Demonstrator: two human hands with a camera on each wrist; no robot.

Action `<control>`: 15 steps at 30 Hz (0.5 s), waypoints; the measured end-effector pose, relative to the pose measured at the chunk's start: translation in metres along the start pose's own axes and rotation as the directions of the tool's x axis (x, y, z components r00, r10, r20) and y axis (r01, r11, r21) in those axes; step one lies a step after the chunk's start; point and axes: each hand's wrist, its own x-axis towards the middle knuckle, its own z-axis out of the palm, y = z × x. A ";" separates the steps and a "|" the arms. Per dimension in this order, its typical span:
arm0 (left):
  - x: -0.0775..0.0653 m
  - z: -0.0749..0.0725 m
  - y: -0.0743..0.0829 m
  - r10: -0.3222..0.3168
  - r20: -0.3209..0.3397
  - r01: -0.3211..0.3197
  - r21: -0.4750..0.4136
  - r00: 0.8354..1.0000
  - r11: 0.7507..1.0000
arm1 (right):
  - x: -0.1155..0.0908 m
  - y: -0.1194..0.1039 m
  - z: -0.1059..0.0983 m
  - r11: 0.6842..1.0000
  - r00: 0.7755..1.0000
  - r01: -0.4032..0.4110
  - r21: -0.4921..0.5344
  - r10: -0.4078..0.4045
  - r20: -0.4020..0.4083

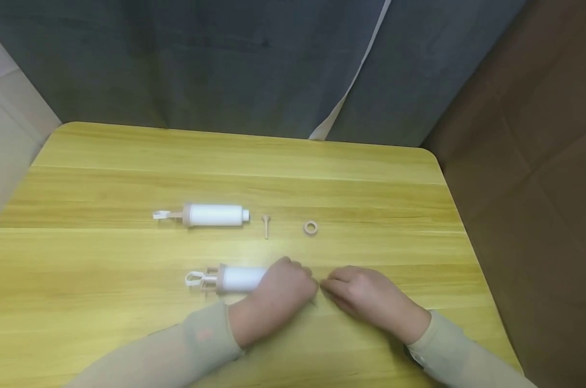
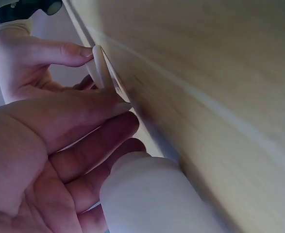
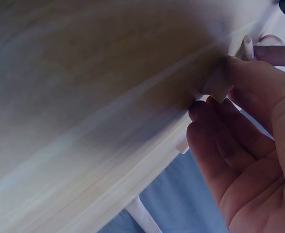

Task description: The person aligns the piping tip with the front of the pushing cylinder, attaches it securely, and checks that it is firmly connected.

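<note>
My left hand point(image 1: 285, 288) pinches a thin beige pin point(image 2: 101, 70) between thumb and fingers, just past the end of the nearer white cylinder point(image 1: 243, 279). In the left wrist view that cylinder's rounded end point(image 2: 154, 194) lies beside the curled fingers. My right hand point(image 1: 370, 293) faces the left, fingertips close to it, and pinches a small beige piece point(image 3: 217, 82) close to the tabletop. The piece looks like a ring seen edge-on, partly hidden by the thumb. The pin's end point(image 3: 249, 46) also shows in the right wrist view.
Farther back lie a second white cylinder point(image 1: 215, 215) with a beige collar and pale handle, a loose beige pin point(image 1: 266, 226) with a wide head, and a beige ring point(image 1: 311, 227). The wooden table point(image 1: 104, 183) ends at a dark curtain point(image 1: 225, 64).
</note>
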 end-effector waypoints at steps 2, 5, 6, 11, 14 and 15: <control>0.000 0.000 -0.001 -0.001 0.002 0.001 -0.004 1.000 1.000 | 0.000 0.000 0.000 1.000 1.000 -0.005 0.001 0.005 0.004; -0.001 0.000 -0.001 -0.002 0.000 0.002 -0.012 1.000 1.000 | 0.000 0.000 0.001 1.000 1.000 -0.012 0.002 0.012 0.011; -0.001 0.000 -0.002 -0.002 -0.002 0.002 -0.017 1.000 1.000 | -0.001 0.000 0.001 1.000 1.000 -0.013 0.004 0.013 0.011; -0.003 -0.002 -0.006 -0.009 -0.042 0.008 -0.036 0.999 0.999 | -0.002 0.003 0.002 0.999 1.000 -0.027 0.038 0.027 0.008; -0.005 -0.006 -0.010 -0.021 -0.081 0.015 -0.065 0.996 0.998 | -0.003 0.005 0.001 0.995 0.998 -0.057 0.084 0.057 0.000; -0.005 -0.007 -0.012 -0.025 -0.093 0.017 -0.078 0.995 0.997 | -0.003 0.006 0.000 0.992 0.998 -0.069 0.105 0.069 -0.003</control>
